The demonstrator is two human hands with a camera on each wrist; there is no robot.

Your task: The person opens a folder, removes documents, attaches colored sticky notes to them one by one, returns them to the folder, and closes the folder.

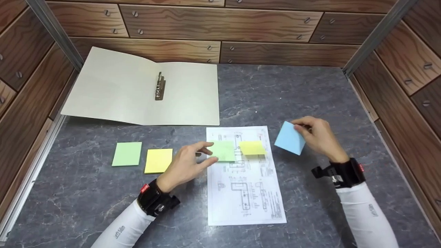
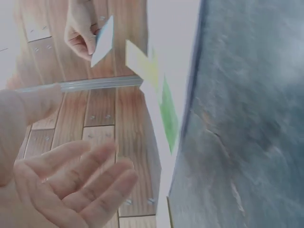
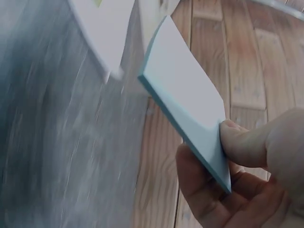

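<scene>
In my right hand [image 1: 318, 136] is a blue sticky note pad [image 1: 290, 138], pinched at one edge between thumb and fingers and raised off the table; the right wrist view shows the pad's [image 3: 183, 90] thickness. A printed drawing sheet [image 1: 241, 193] lies left of it. On that sheet are a green sticky note [image 1: 224, 151] and a yellow sticky note [image 1: 252, 148], whose edge lifts up. My left hand [image 1: 187, 162] hovers at the sheet's left edge beside the green note, fingers spread and nothing held; its palm also shows in the left wrist view.
A green note pad [image 1: 126, 154] and a yellow note pad [image 1: 158, 161] lie left of the sheet, the yellow one partly behind my left hand. Behind them a binder [image 1: 186, 103] lies spread with its metal clip [image 1: 160, 88] exposed. Wood-patterned walls [image 1: 220, 24] enclose the table.
</scene>
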